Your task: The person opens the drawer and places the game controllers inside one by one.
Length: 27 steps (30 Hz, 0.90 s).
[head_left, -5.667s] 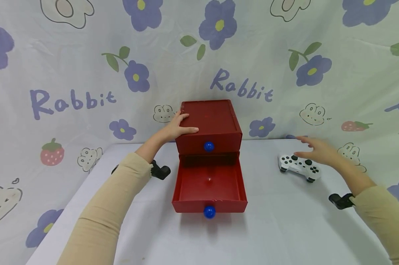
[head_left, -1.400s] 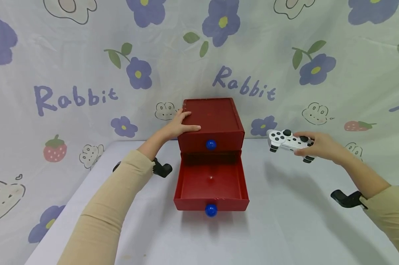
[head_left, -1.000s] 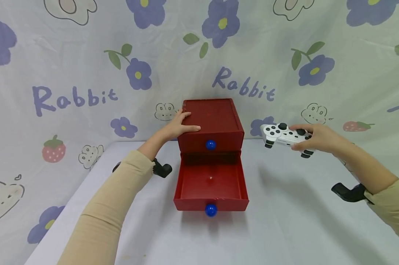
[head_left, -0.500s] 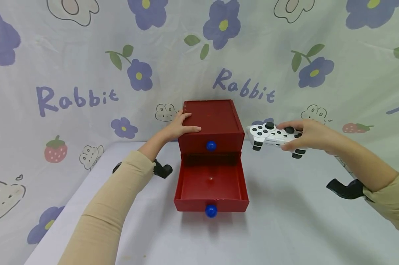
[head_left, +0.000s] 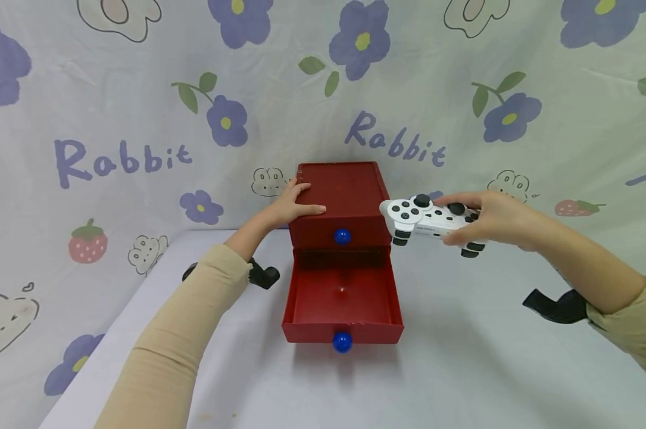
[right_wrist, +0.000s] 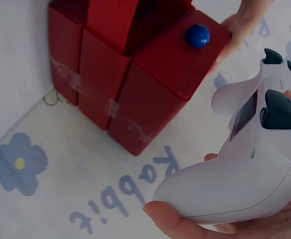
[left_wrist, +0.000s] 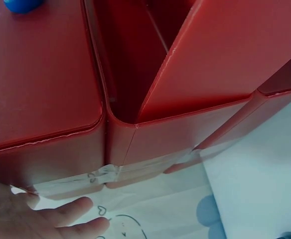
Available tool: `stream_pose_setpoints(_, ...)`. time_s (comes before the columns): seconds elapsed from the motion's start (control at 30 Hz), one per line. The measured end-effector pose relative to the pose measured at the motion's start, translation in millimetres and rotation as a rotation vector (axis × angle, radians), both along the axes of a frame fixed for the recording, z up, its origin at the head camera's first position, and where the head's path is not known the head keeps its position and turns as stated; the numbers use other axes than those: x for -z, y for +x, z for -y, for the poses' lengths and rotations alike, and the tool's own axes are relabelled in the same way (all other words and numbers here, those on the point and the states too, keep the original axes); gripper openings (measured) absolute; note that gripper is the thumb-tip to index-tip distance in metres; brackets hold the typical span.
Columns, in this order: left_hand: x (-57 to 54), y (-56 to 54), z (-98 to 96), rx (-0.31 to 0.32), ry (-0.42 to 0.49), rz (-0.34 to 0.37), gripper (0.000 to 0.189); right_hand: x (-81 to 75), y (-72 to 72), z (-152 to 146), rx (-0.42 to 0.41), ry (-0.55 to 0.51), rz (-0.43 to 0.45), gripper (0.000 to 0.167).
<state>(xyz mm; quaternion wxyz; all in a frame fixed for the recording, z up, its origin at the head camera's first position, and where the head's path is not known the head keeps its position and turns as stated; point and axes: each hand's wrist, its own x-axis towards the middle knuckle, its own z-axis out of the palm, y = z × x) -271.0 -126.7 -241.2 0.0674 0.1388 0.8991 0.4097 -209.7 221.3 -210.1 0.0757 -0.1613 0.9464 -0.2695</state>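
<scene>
My right hand (head_left: 499,219) pinches a white game controller (head_left: 420,218) by its right part, thumb below and fingers over the top. The controller is in the air, just right of the upper part of a red drawer cabinet (head_left: 341,187). In the right wrist view the controller (right_wrist: 235,179) shows its pale back and dark triggers. A lower drawer (head_left: 341,332) with a blue knob stands pulled out, and nothing lies in it. My left hand (head_left: 287,207) rests on the cabinet's upper left edge, its thumb across the top; the left wrist view shows straight fingers (left_wrist: 71,211) beside it.
The cabinet stands on a white table (head_left: 462,363) against a cloth backdrop (head_left: 280,71) printed with flowers and rabbits. Its upper drawer, with a blue knob (head_left: 342,236), is pushed in. Black wrist mounts (head_left: 555,305) stick out at my sleeves.
My right hand has picked the controller up off the table and carried it left, close to the cabinet. My left hand has stayed on the cabinet, and the drawer has not moved.
</scene>
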Motion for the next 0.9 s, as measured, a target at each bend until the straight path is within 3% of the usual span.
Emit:
stream_pose_setpoints(0.27, 25.1, -32.9, 12.3, -0.014, -0.021, -0.021, 0.081, -4.8, 12.6, 17, -0.042, -0.058, 0.005, 0.068)
stream_pose_setpoints(0.67, 28.7, -35.3, 12.5, -0.032, -0.048, -0.046, 0.081, 2.3, 24.2, 47, -0.113, -0.068, -0.033, 0.065)
stream_pose_setpoints(0.9, 29.0, -36.0, 11.9, -0.040, -0.043, -0.048, 0.080, 9.8, 26.6, 60, -0.163, -0.092, -0.011, 0.064)
